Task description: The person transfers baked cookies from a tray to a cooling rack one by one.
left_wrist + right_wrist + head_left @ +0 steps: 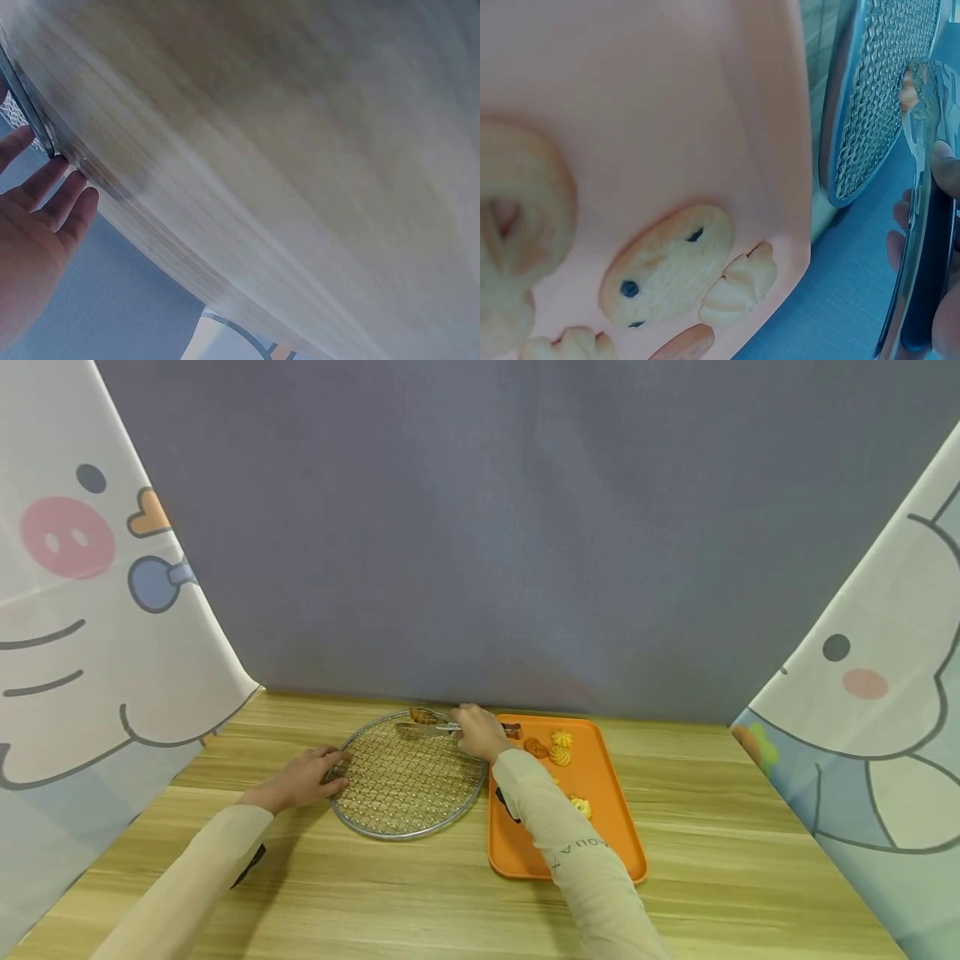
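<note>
A round wire rack [405, 785] with a metal rim lies on the wooden table. My left hand [303, 779] is at its left rim, fingers loosely extended; in the left wrist view the fingertips [56, 161] are right at the rim. My right hand [480, 732] grips metal tongs [922, 247] with dark handles, above the gap between rack and tray. The tongs point left over the rack's far part. At their tips is a small brown baked piece [423, 715], near the far rim; I cannot tell whether the tips pinch it.
An orange tray [615, 827] stands right of the rack, partly under my right forearm. It bears yellow swirl cookies [559, 756], a brown twisted piece [536, 747] and an oval bread [667, 262] with dark spots. A grey cloth wall [487, 568] rises behind the table.
</note>
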Demonstrator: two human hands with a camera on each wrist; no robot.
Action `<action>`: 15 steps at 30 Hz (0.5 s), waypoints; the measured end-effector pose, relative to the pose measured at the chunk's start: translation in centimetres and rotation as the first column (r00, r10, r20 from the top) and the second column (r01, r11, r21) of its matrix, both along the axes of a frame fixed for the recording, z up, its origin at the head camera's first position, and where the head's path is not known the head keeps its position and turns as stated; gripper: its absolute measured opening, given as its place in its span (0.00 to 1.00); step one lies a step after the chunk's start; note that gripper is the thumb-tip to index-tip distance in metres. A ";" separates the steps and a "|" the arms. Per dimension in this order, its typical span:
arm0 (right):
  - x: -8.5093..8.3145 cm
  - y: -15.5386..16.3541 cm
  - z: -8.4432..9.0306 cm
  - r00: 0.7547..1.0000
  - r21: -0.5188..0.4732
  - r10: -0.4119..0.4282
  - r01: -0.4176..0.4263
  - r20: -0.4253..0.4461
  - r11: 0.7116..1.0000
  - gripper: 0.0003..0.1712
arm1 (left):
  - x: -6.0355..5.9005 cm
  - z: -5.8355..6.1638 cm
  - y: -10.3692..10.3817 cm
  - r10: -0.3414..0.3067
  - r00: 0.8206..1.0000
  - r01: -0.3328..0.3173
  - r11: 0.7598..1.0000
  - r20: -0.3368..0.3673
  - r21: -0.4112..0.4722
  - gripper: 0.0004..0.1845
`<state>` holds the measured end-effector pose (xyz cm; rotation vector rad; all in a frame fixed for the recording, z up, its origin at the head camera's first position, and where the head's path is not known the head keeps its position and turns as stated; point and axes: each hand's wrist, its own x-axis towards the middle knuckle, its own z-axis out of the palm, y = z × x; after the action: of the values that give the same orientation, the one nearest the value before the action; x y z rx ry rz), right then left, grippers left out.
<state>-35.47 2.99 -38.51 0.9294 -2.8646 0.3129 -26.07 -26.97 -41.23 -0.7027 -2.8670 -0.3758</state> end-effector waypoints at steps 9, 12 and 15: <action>0.6 0.5 0.9 1.000 -0.017 -0.011 0.011 -0.028 1.000 0.21 | -0.2 -0.2 -0.2 -0.010 1.000 0.010 1.000 -0.002 0.009 0.22; 0.8 0.8 1.3 0.999 -0.023 -0.015 0.014 -0.035 1.000 0.21 | -0.1 -0.1 -0.3 -0.014 1.000 0.014 1.000 0.014 0.010 0.22; 0.9 1.2 1.6 0.999 -0.038 -0.020 0.019 -0.041 0.999 0.20 | 0.0 0.0 -0.2 -0.008 1.000 0.008 1.000 0.026 0.010 0.22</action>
<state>-34.61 4.18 -36.94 0.8900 -2.8184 0.3411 -26.07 -27.19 -41.20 -0.7128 -2.8854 -0.4036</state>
